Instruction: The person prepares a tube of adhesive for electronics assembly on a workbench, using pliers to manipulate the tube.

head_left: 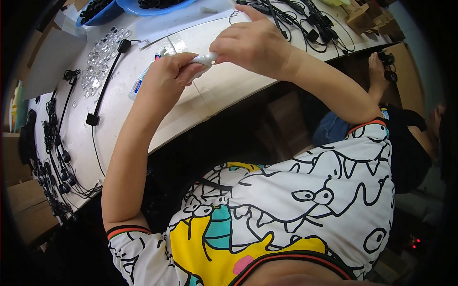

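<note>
1. From my remote seat, the head view shows me a long pale worktop (191, 102) running slantwise across the upper half, with all the things below lying or standing on it.
2. At its upper right I see a loose tangle of black cables (317, 24), spread beyond the right hand.
3. Along the left end I find more black cables (59, 162), strung out near the edge.
4. At the top, two blue basins stand side by side: the left basin (114, 10) and the right basin (157, 12), both with black things inside.
5. My right hand (234, 45) comes in from the right; its thumb and fingers are pinched together on the tip of a small white piece.
6. My left hand (179, 71) is clamped around the body of that same piece, thumb on top.
7. Left of the left hand, I see one black cord (107, 83) with a dark block at either end.
8. Beside that cord is a loose scatter of clear pieces (98, 62).
9. A blue-and-white packet (137, 89) lies just beside the left hand, partly hidden by it.
10. The small white piece (205, 59) is between both hands, above the worktop; I cannot tell its kind.
</note>
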### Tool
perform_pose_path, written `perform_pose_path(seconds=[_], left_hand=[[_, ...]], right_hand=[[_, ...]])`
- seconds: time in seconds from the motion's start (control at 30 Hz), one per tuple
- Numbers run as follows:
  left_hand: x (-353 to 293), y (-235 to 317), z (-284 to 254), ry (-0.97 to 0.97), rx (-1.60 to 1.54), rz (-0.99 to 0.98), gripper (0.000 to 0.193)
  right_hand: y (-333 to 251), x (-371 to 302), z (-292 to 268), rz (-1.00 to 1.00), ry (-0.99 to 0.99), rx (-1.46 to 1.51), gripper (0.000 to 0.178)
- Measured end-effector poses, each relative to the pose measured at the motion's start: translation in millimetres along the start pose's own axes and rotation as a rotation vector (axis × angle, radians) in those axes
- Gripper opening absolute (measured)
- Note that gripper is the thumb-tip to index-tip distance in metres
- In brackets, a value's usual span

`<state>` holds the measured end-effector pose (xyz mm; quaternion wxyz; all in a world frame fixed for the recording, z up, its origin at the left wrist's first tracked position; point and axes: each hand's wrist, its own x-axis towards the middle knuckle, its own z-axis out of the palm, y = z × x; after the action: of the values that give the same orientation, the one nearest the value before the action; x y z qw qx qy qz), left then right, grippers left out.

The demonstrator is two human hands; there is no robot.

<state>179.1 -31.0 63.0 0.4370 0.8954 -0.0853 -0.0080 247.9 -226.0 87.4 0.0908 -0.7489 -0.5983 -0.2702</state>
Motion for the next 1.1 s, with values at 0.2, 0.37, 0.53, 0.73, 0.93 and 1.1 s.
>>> perform_pose_path(seconds=[0.2, 0.37, 0.53, 0.73, 0.93, 1.1], left_hand=[[0, -1, 6, 0.155, 0.527, 0.32, 0.018], [6, 9, 8, 0.083, 0.527, 0.252, 0.017], [15, 14, -1, -0.106, 0.08, -0.063, 0.024], [19, 17, -2, -0.124, -0.03, -0.086, 0.025], [16, 15, 2, -0.109, 0.144, 0.004, 0.026], [17, 17, 2, -0.141, 0.229, 0.024, 0.027]], right_hand=[[6, 0, 7, 0.404, -0.475, 0.352, 0.027], [10, -12, 8, 0.316, -0.36, 0.333, 0.021], [12, -10, 4, -0.063, 0.094, -0.088, 0.016], [12, -10, -6, 0.106, -0.027, 0.045, 0.019], [24, -13, 5, 0.08, -0.138, 0.011, 0.018], [18, -5, -7, 0.149, -0.321, 0.097, 0.019]])
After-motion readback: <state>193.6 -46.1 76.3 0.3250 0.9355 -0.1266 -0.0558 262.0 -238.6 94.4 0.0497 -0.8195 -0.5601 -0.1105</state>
